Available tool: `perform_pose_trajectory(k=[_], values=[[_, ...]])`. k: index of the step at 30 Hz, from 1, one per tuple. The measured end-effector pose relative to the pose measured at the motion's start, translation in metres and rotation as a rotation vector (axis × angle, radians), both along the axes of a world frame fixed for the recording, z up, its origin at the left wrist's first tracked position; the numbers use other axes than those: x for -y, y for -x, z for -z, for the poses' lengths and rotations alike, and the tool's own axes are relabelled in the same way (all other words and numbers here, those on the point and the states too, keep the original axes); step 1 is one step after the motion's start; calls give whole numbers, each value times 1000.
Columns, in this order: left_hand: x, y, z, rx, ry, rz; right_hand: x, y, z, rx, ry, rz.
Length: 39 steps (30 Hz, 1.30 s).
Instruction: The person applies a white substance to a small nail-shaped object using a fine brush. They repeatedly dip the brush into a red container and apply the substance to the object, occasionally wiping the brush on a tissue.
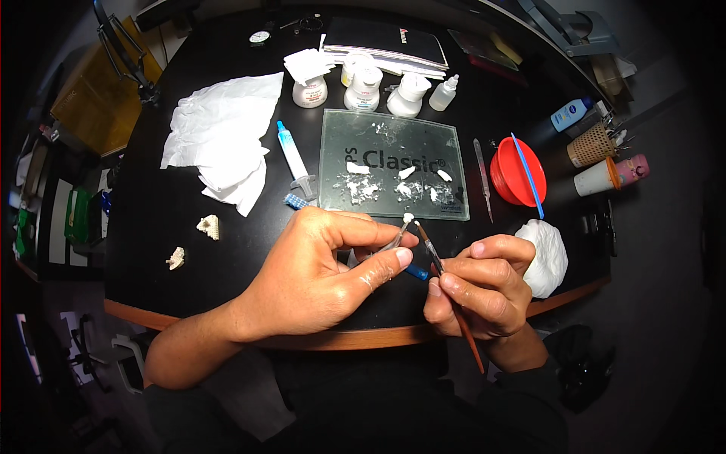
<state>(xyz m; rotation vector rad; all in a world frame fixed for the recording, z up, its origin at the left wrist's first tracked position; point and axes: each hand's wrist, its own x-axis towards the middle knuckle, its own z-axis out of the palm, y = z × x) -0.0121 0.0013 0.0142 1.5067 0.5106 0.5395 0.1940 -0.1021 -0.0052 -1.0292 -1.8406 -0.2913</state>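
My left hand (pixel 306 272) is closed in a pinch on a slim metal tweezers-like tool (pixel 396 239), mostly hidden by the fingers. A small white tooth-shaped piece (pixel 408 218) sits at its tip. In my right hand (pixel 488 291) is a fine brush (pixel 467 337) with a reddish-brown handle; its bristles point up close beside the white piece. White smears mark my left thumb. Just beyond both hands lies a glass plate (pixel 333 129) with several mounds of white paste (pixel 408 191). A blue rod end (pixel 415 272) shows below my left fingers.
Left of the plate lie a syringe (pixel 293 157), crumpled tissue (pixel 227 113) and two tooth models (pixel 209 226). White jars (pixel 361 94) and a dropper bottle (pixel 445 93) stand behind. On the right are a red bowl (pixel 505 170), a blue stick (pixel 527 175) and a white wad (pixel 546 261).
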Motion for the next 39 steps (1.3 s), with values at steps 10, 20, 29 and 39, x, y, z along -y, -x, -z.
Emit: perform_pose_trajectory(k=[10, 20, 29, 39], values=[[2, -1, -5, -5, 107, 13, 0, 0, 1, 0, 21, 9], [2, 0, -7, -19, 128, 17, -3, 0, -1, 20, 20, 0], [2, 1, -9, -75, 192, 27, -2, 0, -1, 0, 17, 19], [2, 0, -8, -57, 149, 13, -3, 0, 0, 2, 24, 10]])
